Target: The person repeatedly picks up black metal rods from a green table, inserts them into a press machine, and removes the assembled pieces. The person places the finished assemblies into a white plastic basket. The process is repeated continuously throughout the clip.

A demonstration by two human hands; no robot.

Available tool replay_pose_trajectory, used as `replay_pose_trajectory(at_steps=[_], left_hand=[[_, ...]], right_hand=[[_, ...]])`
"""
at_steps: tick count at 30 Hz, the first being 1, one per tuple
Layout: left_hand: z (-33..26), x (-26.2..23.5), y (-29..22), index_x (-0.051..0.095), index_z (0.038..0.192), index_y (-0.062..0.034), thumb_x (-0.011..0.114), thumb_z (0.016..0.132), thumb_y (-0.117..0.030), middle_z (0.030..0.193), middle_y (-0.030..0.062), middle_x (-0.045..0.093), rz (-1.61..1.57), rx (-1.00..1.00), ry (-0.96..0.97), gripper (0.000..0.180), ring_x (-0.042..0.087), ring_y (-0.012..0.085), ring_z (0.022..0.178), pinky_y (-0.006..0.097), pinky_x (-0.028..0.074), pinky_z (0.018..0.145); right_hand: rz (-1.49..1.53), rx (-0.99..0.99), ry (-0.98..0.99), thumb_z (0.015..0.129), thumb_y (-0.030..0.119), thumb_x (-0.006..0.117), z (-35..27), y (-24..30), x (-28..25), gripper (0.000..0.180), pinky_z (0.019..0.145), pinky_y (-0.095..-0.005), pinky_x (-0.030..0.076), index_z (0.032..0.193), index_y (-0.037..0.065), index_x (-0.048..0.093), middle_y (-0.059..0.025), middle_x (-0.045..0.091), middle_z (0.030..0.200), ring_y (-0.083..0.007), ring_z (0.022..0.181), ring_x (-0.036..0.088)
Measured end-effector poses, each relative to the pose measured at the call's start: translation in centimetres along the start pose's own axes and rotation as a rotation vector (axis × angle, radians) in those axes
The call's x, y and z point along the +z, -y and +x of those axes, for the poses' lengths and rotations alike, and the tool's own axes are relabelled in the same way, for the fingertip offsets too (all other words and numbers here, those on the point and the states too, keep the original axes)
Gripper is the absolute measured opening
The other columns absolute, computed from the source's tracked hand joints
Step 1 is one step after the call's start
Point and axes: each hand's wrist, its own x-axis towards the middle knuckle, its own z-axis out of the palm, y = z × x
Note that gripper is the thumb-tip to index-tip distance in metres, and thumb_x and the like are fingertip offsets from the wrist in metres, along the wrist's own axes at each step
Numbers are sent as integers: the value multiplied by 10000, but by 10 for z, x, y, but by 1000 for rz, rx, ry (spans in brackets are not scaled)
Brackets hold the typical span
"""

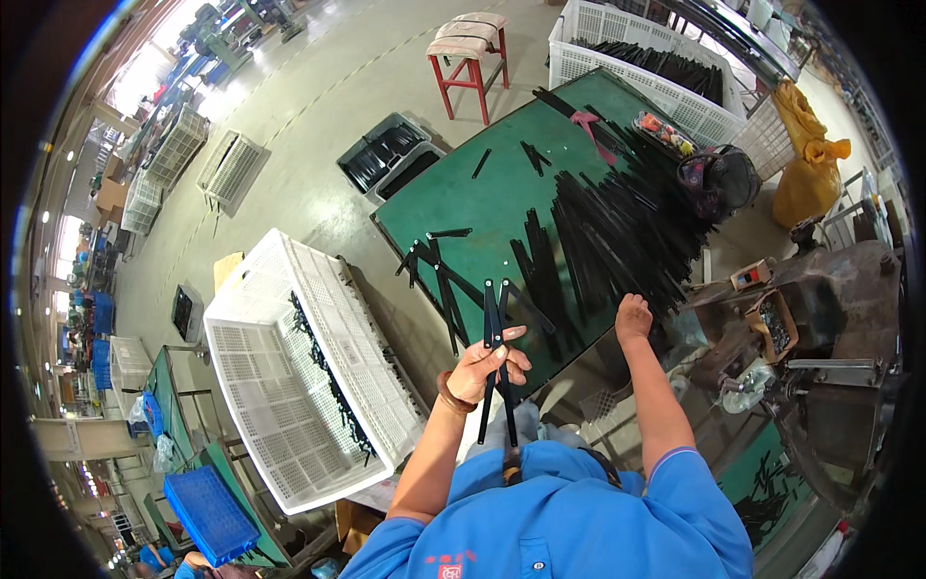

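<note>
My left hand, with a brown bracelet at its wrist, grips a pair of crossed black flat bars joined by a pin near the fingers. The bars point away over the table and their lower ends hang toward my body. My right hand is curled closed at the near edge of a fanned pile of black strips; whatever its fingers hold, if anything, is hidden. Beyond my left hand lie several joined black bars on the green table.
Left of the table stands a large white plastic crate with black parts inside. Another white crate of black strips is at the far right. A metal bench machine and a small open cardboard box are to my right. A red-legged stool stands beyond.
</note>
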Motion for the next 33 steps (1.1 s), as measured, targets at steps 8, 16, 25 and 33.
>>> replay_pose_trajectory(at_steps=[8, 16, 25, 33], left_hand=[[53, -61, -18, 456, 1233, -3, 464, 928, -90, 924, 122, 646, 312, 47, -407, 318, 623, 148, 696, 258, 489, 613], [130, -211, 16, 434, 1228, 26, 640, 765, -89, 1132, 232, 519, 1729, 39, -1075, 520, 523, 390, 1004, 410, 437, 880], [156, -120, 39, 522, 1133, -14, 678, 757, -172, 1111, 175, 526, 1717, 443, -820, 437, 529, 368, 979, 415, 456, 839], [110, 173, 157, 560, 1093, -59, 495, 944, -176, 812, 33, 595, 99, -122, 53, 200, 553, 113, 640, 242, 475, 581]], right_hand=[[314, 68, 17, 781, 196, 606, -2, -16, -22, 150, 675, -372, 504, 821, 62, 551, -117, 589, 842, -278, 809, 600], [1721, 666, 353, 891, 134, 518, -76, -22, -94, 123, 456, -213, 386, 910, 14, 540, -18, 569, 702, -63, 523, 485], [2049, 736, 216, 913, 140, 529, -137, -29, -159, 116, 442, -193, 369, 938, 27, 527, -18, 585, 748, -50, 534, 488], [1702, 615, -18, 898, 155, 552, -197, -46, -191, 150, 504, -268, 444, 910, 6, 569, -81, 618, 722, -126, 569, 575]])
